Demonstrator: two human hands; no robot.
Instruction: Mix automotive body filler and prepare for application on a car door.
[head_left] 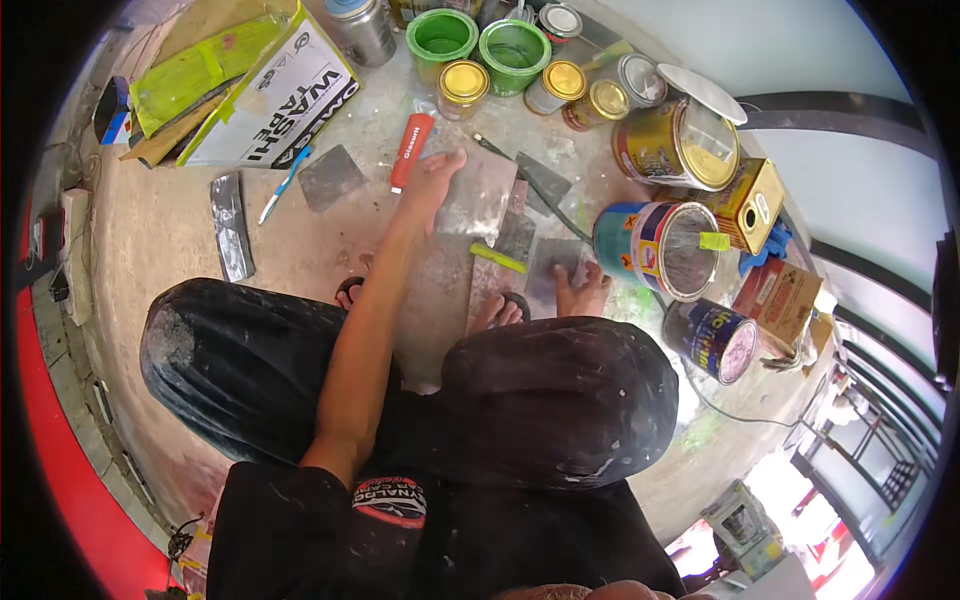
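- Metal sheet (pixel 478 195), flat, grey and paint-smeared, lies on the concrete floor (pixel 160 240) ahead of the person's knees; it is roughly square with dull, scuffed patches.
- Left hand (pixel 432 180) rests on the near-left edge of that sheet, fingers stretched out flat and pressing down, gripping nothing.
- Right hand is out of sight, so its state cannot be told.
- Red utility knife (pixel 411 150) lies just left of the sheet, touching the hand's far side.
- Smaller grey square piece (pixel 332 177) and a blue pen (pixel 285 185) lie further left of the sheet.
- More grey pieces (pixel 545 265) and a yellow-green strip (pixel 498 258) lie just right of and nearer than the sheet, by the person's toes (pixel 580 295).
- Open blue paint can (pixel 655 248) lies on its side to the right of the sheet.
- Green plastic cups (pixel 478 40) and gold-lidded tins (pixel 463 85) stand beyond the sheet.
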